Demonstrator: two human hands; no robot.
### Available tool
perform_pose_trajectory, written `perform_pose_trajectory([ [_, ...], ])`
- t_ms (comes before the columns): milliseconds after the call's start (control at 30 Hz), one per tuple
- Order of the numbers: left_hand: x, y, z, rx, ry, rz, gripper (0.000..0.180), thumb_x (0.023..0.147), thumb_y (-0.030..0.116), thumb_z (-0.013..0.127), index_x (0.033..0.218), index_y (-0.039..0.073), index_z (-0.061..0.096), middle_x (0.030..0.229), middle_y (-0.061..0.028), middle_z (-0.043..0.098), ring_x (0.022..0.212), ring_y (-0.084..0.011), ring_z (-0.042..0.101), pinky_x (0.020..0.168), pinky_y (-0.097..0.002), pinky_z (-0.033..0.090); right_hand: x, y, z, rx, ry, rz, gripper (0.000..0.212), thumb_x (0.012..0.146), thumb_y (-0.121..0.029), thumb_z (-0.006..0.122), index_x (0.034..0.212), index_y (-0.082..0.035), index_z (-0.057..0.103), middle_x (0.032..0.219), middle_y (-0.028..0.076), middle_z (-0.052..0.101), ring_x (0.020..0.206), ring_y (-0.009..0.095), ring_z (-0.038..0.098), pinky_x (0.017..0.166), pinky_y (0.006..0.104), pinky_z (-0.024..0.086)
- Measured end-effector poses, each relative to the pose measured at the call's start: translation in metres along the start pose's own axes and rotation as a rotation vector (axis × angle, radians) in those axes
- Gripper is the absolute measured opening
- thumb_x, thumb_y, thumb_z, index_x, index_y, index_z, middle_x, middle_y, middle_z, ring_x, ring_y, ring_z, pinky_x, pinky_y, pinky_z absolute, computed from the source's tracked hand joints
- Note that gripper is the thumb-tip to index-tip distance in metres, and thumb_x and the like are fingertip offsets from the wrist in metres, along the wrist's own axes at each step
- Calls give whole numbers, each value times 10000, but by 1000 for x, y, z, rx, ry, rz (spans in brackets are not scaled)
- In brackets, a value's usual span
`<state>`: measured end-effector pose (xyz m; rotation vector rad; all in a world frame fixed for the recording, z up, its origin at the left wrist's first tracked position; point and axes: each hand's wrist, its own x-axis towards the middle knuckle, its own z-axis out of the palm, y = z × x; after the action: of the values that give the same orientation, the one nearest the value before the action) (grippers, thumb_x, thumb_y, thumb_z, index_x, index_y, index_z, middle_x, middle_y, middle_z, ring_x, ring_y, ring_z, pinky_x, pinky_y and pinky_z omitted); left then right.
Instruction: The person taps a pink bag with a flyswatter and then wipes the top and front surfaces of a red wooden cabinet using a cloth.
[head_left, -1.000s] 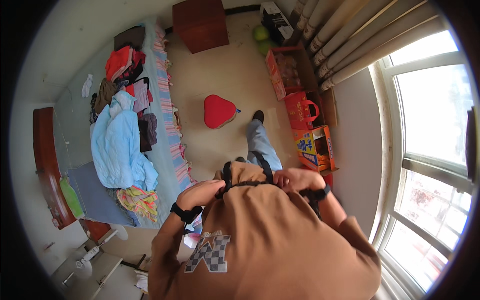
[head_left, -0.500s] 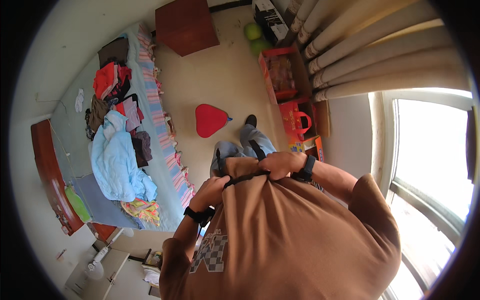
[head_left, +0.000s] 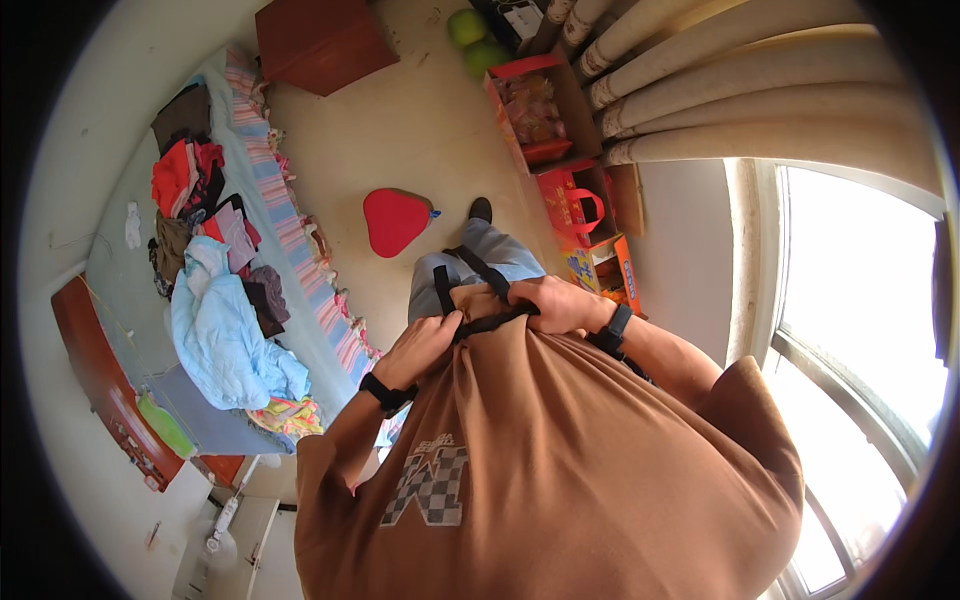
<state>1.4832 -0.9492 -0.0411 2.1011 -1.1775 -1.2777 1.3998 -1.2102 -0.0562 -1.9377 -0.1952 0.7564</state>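
Black strap (head_left: 480, 322) gripped between left hand (head_left: 425, 345), right hand (head_left: 555, 303) (both clenched)

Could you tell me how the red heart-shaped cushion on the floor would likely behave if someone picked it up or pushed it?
The red heart-shaped cushion looks puffed and rounded, so it is probably soft and light for its size. Lying flat on the bare floor, it would likely slide rather than roll or tip. Nothing about it suggests fragility.

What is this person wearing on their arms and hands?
Both hands are bare, no gloves. The left hand has a black band at the wrist, and so does the right hand. Loose brown sleeves of a brown shirt end around the elbows, leaving the forearms uncovered.
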Motion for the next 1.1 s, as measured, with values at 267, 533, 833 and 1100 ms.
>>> perform_pose_trajectory([
  [267, -40, 36, 3, -437, 347, -339, 312, 743, 69, 711, 973, 42, 502, 762, -131, 640, 699, -231, 662, 594, -317, 486, 8, -8, 0, 340, -74, -52, 272, 627, -49, 647, 876, -29, 538, 793, 154, 605, 767, 312, 587, 655, 389, 450],
  [533, -45, 41, -23, -340, 334, -337, 331, 689, 25, 742, 871, 24, 466, 681, -155, 574, 600, -259, 602, 555, -325, 466, 13, -21, -5, 188, -123, -116, 330, 644, -33, 680, 930, -45, 517, 917, 161, 581, 874, 341, 572, 720, 422, 439],
  [833, -3, 41, -59, -60, -97, 219, 307, 778, 81, 559, 1060, -2, 472, 748, -280, 548, 751, -471, 533, 595, -460, 408, -27, -22, 22, -23, 104, 319, 422, 690, -49, 600, 1107, -18, 540, 1030, 199, 571, 979, 387, 572, 819, 453, 478],
  [1100, 0, 39, -64, 17, -265, 213, 322, 771, 101, 594, 1050, 8, 463, 703, -272, 537, 689, -458, 540, 540, -451, 404, -36, -39, 60, 23, 305, 293, 383, 684, -37, 596, 1064, -13, 553, 1016, 187, 577, 962, 388, 577, 809, 460, 480],
])
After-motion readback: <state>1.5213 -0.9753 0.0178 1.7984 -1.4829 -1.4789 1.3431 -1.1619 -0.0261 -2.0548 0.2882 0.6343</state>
